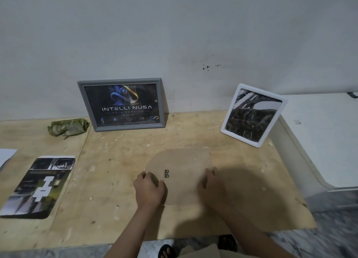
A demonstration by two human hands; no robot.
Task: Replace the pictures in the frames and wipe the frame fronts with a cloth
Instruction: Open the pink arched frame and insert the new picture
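Observation:
A brown backing board (182, 166) with a small metal hanger lies flat on the plywood table, likely the back of a face-down frame. My left hand (150, 190) grips its left edge, and my right hand (212, 182) grips its right edge. A grey frame (121, 104) holding a dark "INTELLI NUSA" picture leans against the wall. Right of it a white frame (252, 115) with a black-and-white picture stands tilted. A loose printed picture (38, 186) lies flat at the left. A crumpled green cloth (67, 127) sits by the wall.
The plywood table (116, 161) has bits of debris scattered over it. A white sheet (5, 157) pokes in at the far left edge. A white cabinet or counter (319, 137) stands to the right. My sandalled feet show below the table's front edge.

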